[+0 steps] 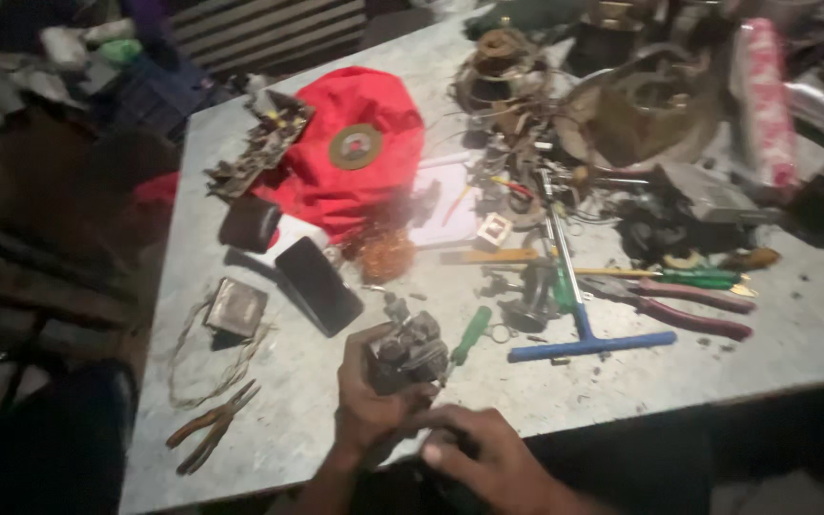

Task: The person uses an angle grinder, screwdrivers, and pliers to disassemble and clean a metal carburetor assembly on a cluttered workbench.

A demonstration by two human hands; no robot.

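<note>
Lowest in the frame, our right hand (488, 458) curls loosely at the table's (793, 334) near edge, holding nothing we can make out. Just above it, our left hand (369, 401) clamps its fingers on a small dark carburetor (404, 351) at lower centre. Beside it lie a green-handled screwdriver (469, 334) and a black phone (319, 284); orange-handled pliers (214, 426) lie lower left.

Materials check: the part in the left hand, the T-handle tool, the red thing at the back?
Part in the left hand: small engine part, looks like cast metal, dull grey, grimy. T-handle tool: bright steel shaft, blue grip that looks plastic or rubber-coated. Red thing: cloth, matte and creased, with a round brownish disc lying on it.
</note>
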